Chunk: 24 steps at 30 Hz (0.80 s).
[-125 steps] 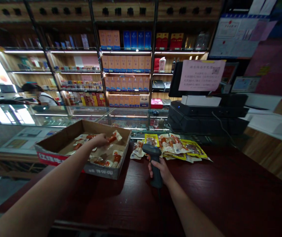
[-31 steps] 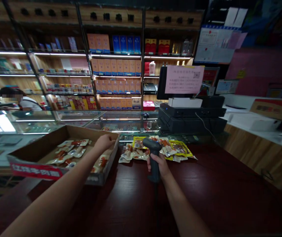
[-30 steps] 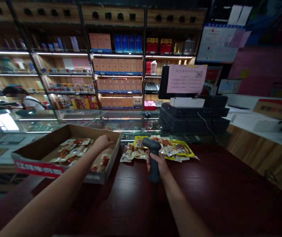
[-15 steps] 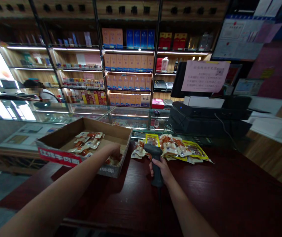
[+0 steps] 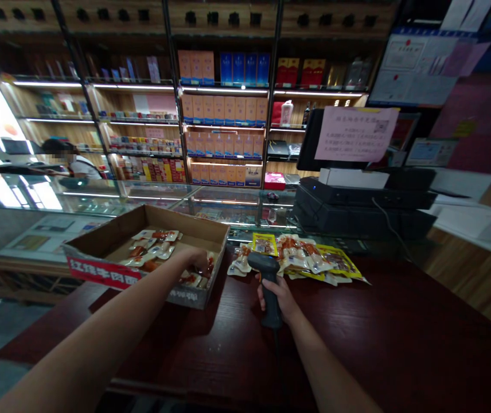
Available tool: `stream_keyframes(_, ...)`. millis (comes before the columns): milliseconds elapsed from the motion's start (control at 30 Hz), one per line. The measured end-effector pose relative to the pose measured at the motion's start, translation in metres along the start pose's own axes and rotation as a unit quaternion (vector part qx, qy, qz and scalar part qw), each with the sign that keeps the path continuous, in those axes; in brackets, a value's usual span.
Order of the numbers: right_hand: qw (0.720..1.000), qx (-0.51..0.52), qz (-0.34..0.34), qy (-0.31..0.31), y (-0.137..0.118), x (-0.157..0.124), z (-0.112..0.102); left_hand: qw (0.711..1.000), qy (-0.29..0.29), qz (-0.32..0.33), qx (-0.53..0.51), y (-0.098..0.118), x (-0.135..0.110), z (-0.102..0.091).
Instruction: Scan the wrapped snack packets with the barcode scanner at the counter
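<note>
My left hand (image 5: 194, 261) is inside a low open cardboard box (image 5: 99, 244), near its right wall. Its fingers are curled on a small vacuum-sealed snack pack (image 5: 210, 263), partly hidden by the hand. More clear packs of reddish-brown food (image 5: 153, 246) lie on the bottom of the box. In my right hand (image 5: 283, 295) is a black barcode scanner (image 5: 271, 287), held upright by its handle, head pointing forward and left. Just beyond it, a heap of similar sealed packs (image 5: 303, 255) lies on the dark red table, together with yellow-edged packets (image 5: 265, 244).
A monitor (image 5: 312, 140) with a pink paper sheet (image 5: 355, 135) stands on black till equipment (image 5: 361, 206) at the back right. Behind the table runs a glass display counter (image 5: 223, 198). A person (image 5: 82, 163) is at the far left. Boxed goods fill lit shelves (image 5: 223, 109).
My left hand has risen slightly and shifted left within the box, showing more of the packs beneath it. The scanner in my right hand has moved slightly left.
</note>
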State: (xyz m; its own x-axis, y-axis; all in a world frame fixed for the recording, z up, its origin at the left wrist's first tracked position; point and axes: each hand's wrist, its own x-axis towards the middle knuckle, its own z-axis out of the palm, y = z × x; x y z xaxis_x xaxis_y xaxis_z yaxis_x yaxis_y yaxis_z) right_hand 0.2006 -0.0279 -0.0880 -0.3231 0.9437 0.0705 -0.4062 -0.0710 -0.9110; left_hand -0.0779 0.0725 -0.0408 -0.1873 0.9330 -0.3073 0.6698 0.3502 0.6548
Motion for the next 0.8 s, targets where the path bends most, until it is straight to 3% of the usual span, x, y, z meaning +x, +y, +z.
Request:
stream_keyframes(267,1.000,0.000,-0.001,-0.004,-0.001,0.000,0.002,1.000,-0.020,0.016,-0.019,0.007,-0.020,-0.006)
stream_keyframes(367,1.000,0.002,-0.001,-0.009,-0.001,0.000,0.001,0.991,0.049,0.045,-0.114,0.012,-0.024,-0.019)
stream_keyframes(467,1.000,0.004,-0.003,-0.015,-0.001,0.001,0.000,0.944,0.117,0.108,-0.288,0.021,-0.030,-0.029)
stream_keyframes(600,1.000,0.009,-0.011,-0.025,0.000,0.001,0.000,0.859,0.114,0.172,-0.469,0.037,-0.048,-0.029)
stream_keyframes(700,0.999,0.016,-0.022,-0.029,-0.001,0.000,0.001,0.824,0.102,0.181,-0.527,0.050,-0.064,-0.014)
stream_keyframes(800,0.999,0.030,-0.036,-0.025,-0.005,-0.003,0.001,0.815,0.107,0.176,-0.542,0.060,-0.074,0.019)
